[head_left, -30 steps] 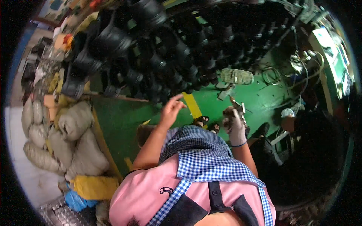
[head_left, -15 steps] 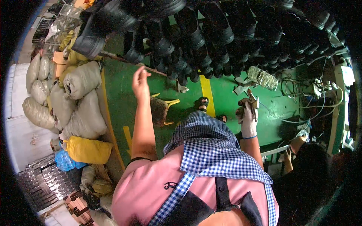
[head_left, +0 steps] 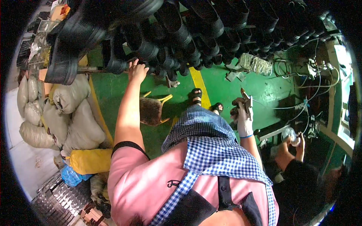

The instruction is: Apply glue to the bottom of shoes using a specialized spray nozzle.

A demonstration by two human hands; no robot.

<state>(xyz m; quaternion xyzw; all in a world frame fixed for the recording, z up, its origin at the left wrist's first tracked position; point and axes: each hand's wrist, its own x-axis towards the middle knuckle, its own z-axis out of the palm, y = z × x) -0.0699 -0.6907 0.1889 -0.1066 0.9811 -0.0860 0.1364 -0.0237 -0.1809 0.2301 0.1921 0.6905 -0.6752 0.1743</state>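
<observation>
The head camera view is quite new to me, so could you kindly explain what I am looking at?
There is no robot here: a wide fisheye camera on a person's head looks down, so straight edges bend toward the rim. The wearer has a pink top and a blue-and-white checked cloth apron. The bare left hand reaches up to the lower edge of rows of black shoes; whether it grips anything is unclear. The right hand, in a white glove, holds a metallic hand tool. On the green painted floor stands a brown-topped stool with yellow legs; pale stuffed sacks lie at left. The hands at far right belong to another person.
</observation>
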